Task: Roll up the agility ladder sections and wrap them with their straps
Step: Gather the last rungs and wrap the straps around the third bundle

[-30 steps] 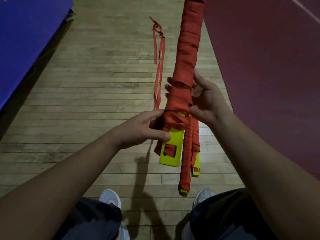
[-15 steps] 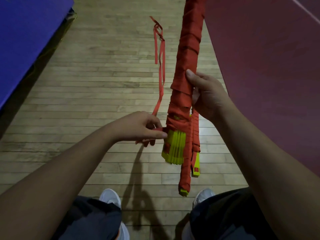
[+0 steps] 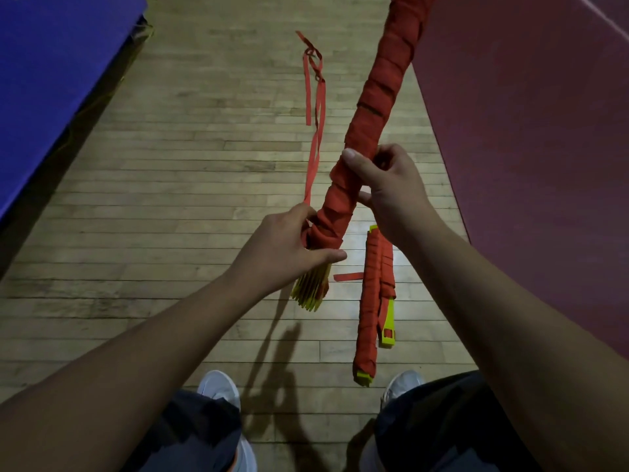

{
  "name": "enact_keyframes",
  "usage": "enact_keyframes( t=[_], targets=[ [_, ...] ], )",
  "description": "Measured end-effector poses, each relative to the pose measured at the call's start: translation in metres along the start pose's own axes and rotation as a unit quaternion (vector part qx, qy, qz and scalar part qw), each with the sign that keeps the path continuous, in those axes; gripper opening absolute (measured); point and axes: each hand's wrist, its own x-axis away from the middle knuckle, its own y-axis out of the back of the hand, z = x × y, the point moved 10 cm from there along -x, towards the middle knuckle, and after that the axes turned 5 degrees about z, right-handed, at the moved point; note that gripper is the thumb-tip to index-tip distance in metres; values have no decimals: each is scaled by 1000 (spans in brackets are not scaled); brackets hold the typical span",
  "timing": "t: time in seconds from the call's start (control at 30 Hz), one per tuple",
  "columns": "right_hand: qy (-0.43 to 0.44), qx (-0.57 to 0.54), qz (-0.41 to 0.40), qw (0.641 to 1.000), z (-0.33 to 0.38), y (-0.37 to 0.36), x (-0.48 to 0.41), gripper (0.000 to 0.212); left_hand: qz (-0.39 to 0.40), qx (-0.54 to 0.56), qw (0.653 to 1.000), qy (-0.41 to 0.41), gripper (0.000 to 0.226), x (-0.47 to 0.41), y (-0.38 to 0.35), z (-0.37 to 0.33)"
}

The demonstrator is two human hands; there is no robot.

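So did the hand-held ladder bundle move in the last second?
Yes. The held bundle tilted: its yellow lower end swung left, clear of the wrapped bundle on the floor, which it overlapped before; its top leaned right.

both hands hold a strap-wrapped ladder bundle: left hand low, right hand higher. a second bundle lies on the floor.

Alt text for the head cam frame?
Both hands hold a long bundle of yellow plastic ladder rungs wrapped in red strap: left hand grips its lower end, right hand higher up. A loose red strap tail trails over the wooden floor; a second wrapped bundle lies there.
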Motion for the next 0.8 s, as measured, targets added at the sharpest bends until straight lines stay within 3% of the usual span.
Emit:
enact_keyframes(
  t=[0.13, 0.23, 0.33, 0.43, 0.53, 0.63, 0.8],
  targets=[
    [16, -5, 4, 1000, 8, -1, 1, 54, 0, 6, 999, -39, 45, -1, 1, -11],
    [15, -51, 23, 998, 16, 5, 2, 41, 72, 55, 992, -84, 36, -5, -2, -14],
    [-8, -165, 99, 981, 21, 4, 2, 22, 134, 155, 974, -99, 37, -5, 2, -14],
    [-34, -267, 196, 943, 22, -16, 11, 51, 190, 249, 944, -104, 43, -3, -1, -20],
    [-63, -345, 286, 892, 22, -39, 23, 59, 233, 298, 920, -102, 37, 1, -7, -23],
    [-68, -306, 280, 907, 20, -38, 22, 52, 261, 275, 920, -104, 33, 4, -13, -21],
    [-75, -227, 189, 952, 11, -21, 8, 37, 259, 166, 949, -62, 31, 2, -18, -5]
  ],
)
